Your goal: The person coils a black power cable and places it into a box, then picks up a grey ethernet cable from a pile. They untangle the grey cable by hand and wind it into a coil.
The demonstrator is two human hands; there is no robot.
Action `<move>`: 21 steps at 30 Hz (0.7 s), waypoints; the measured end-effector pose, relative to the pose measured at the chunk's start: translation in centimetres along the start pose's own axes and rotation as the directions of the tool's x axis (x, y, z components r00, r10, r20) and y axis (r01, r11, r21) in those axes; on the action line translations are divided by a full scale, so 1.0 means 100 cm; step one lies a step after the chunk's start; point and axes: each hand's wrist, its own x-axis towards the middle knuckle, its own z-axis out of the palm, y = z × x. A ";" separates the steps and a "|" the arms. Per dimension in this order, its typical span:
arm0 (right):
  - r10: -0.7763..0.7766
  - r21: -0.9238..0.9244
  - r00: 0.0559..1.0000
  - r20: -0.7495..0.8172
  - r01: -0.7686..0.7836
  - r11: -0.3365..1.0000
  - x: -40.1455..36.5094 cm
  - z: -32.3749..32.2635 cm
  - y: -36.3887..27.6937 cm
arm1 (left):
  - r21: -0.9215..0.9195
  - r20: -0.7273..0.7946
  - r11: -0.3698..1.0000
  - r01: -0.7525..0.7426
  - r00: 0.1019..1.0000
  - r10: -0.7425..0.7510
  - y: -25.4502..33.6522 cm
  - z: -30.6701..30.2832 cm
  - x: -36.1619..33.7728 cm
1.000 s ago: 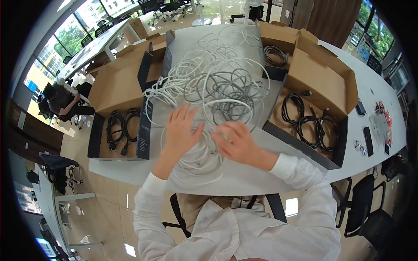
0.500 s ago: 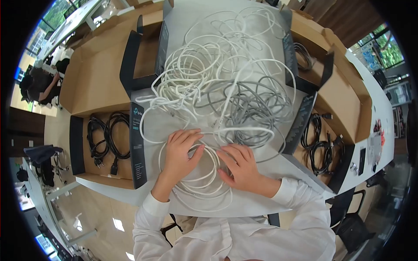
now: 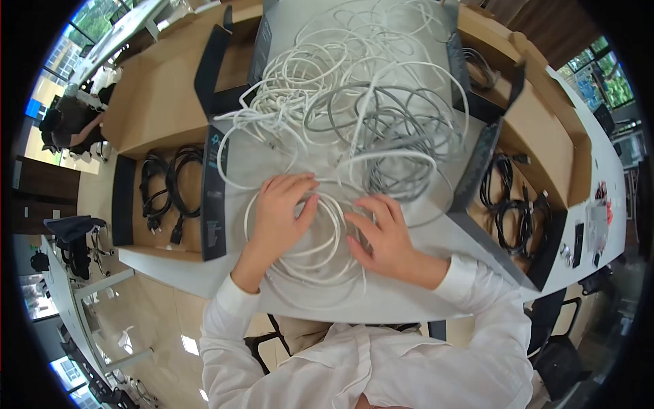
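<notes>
A loosely looped white cable lies on the table in front of me, between my two hands. My left hand rests over its left and upper side, fingers stretched out and thumb apart. At the right side of the loops is my right hand, palm down, its fingers spread and fingertips right at the cable. Beyond my hands sprawls a tangled pile of white cables. A tangle of grey cable lies just past my right hand, with a thick white strand across it.
Left of me, an open cardboard box holds black power cords. Another open box on the right also contains black cords. Farther boxes flank the pile, one holding a grey cable. A person sits at the far left.
The view has shifted, so the table contents appear higher. My right hand has moved slightly away from the loops' upper edge; its fingers look more spread. My left hand stays over the loops.
</notes>
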 end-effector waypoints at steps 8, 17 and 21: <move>-0.101 -0.049 0.989 -0.104 0.096 0.994 -0.008 0.006 -0.008 | -0.099 -0.304 0.993 -0.066 0.952 0.033 -0.016 0.019 -0.013; -0.203 -0.008 0.962 -0.183 0.205 0.979 -0.014 0.000 -0.014 | -0.164 -0.321 0.986 -0.023 0.946 -0.032 -0.010 0.021 -0.016; -0.206 -0.047 0.940 -0.271 0.201 0.979 -0.016 -0.010 -0.016 | -0.102 -0.332 0.995 -0.022 0.943 -0.013 -0.018 0.027 -0.015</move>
